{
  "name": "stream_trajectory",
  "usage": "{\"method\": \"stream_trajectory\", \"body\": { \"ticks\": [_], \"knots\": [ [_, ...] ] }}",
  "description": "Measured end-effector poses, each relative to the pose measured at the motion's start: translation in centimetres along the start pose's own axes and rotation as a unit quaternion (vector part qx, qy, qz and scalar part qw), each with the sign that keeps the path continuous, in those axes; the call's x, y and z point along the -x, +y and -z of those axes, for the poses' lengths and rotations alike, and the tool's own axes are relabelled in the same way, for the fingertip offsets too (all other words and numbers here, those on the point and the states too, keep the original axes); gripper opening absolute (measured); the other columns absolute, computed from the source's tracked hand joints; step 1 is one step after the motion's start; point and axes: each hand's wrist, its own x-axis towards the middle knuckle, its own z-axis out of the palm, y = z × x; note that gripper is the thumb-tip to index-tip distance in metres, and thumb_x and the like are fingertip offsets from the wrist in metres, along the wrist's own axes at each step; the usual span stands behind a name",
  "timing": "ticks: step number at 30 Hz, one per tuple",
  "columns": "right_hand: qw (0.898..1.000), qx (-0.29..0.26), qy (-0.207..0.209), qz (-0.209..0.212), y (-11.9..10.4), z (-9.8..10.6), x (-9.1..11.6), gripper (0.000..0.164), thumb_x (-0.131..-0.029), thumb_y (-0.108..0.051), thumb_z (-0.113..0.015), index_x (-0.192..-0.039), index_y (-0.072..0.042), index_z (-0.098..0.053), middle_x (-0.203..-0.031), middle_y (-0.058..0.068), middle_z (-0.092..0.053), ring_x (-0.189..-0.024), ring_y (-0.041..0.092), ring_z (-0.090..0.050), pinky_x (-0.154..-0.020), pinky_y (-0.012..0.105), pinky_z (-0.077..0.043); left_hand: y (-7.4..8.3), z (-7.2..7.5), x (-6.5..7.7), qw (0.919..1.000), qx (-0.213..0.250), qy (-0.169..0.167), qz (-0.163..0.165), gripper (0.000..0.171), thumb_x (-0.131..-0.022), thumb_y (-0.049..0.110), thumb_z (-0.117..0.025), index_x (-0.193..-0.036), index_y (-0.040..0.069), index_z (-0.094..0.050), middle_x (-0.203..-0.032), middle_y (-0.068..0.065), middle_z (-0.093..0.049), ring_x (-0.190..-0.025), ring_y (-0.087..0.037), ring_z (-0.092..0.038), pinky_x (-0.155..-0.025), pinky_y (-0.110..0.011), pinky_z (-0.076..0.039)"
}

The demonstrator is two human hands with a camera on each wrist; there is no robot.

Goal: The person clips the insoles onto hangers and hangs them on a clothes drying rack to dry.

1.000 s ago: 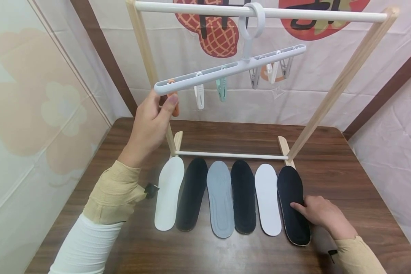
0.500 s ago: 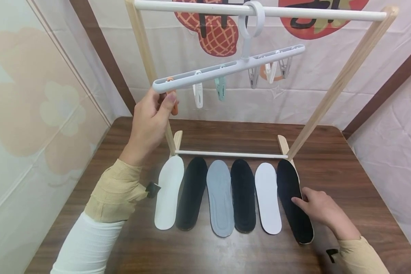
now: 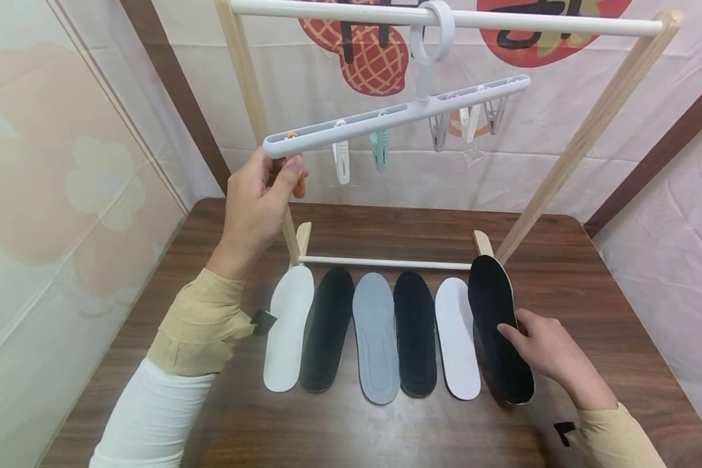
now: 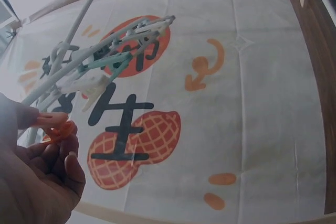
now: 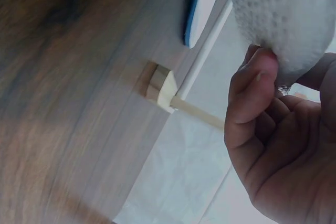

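The left hand (image 3: 256,208) was pinched on an orange clip (image 3: 299,186) at the left end of a pale hanger (image 3: 398,117), hung by its ring (image 3: 447,32) from the white rail (image 3: 532,24) of a wooden rack (image 3: 585,133), with a white clip (image 3: 342,164) and a green clip (image 3: 379,153) next along. The right hand (image 3: 546,346) was clamped on the right edge of a black insole (image 3: 493,312), rightmost of six. To its left on the surface (image 3: 339,432) lay, left to right: one cream insole (image 3: 289,331), one dark insole (image 3: 329,331), one grey insole (image 3: 376,338), a second dark insole (image 3: 415,335), one white insole (image 3: 457,341).
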Motion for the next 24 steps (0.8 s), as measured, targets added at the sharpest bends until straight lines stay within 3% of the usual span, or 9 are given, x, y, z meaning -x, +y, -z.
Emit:
{"method": "stream_trajectory", "body": {
  "ticks": [7,14,24],
  "knots": [
    [0.999,-0.016,0.017,0.022,-0.9,0.3,-0.1,0.034,-0.102,-0.029,-0.062,-0.075,-0.014,-0.046,-0.061,-0.005,-0.032,-0.052,0.011,-0.032,-0.050,0.027,-0.028,-0.1,-0.2,-0.1,0.9997,0.023,0.007,-0.001,0.032,-0.103,0.024,-0.059,-0.130,0.007,-0.062,-0.074,-0.006,-0.058,-0.078,-0.016,-0.061,-0.074,-0.023,-0.047],
    [0.998,-0.028,0.025,0.044,-1.4,0.3,-0.3,0.039,-0.101,-0.028,-0.064,-0.073,-0.015,-0.040,-0.061,-0.006,-0.030,-0.052,0.009,-0.029,-0.050,0.026,-0.027,-0.3,-0.4,-0.3,0.9995,0.023,0.013,-0.016,0.030,-0.102,0.023,-0.061,-0.126,0.006,-0.064,-0.073,-0.003,-0.060,-0.069,-0.015,-0.060,-0.065,-0.023,-0.044],
    [0.998,-0.048,0.011,0.049,-2.5,0.5,-0.8,0.040,-0.101,-0.032,-0.064,-0.073,-0.015,-0.041,-0.062,-0.007,-0.029,-0.053,0.009,-0.028,-0.050,0.026,-0.026,-0.6,-0.5,-0.3,0.9987,0.023,0.022,-0.039,0.028,-0.102,0.022,-0.060,-0.124,0.005,-0.064,-0.069,0.001,-0.060,-0.067,-0.014,-0.061,-0.062,-0.024,-0.044]
  ]
}}
